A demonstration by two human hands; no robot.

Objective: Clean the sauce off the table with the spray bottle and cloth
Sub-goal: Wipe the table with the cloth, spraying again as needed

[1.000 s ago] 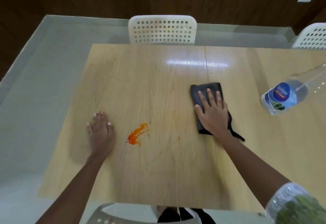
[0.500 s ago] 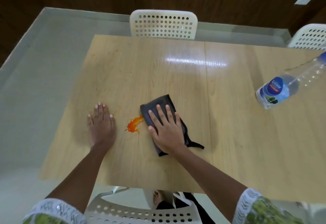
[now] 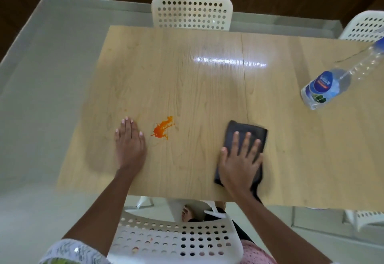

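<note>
Pressing flat with spread, straight fingers, the right hand (image 3: 239,162) pins the dark folded cloth (image 3: 242,137) to the pale wooden table (image 3: 207,89), ready to wipe. The orange sauce smear (image 3: 163,127) lies well left, beside the left hand (image 3: 129,141), laid flat, likely bracing. The clear plastic bottle (image 3: 324,87) waits far right.

Glossy wood-grain table (image 3: 187,72), dark, seemingly matt cloth (image 3: 245,132), clear plastic bottle (image 3: 332,85)

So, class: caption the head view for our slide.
Right hand presses dark cloth on table, beside orange sauce.
</note>
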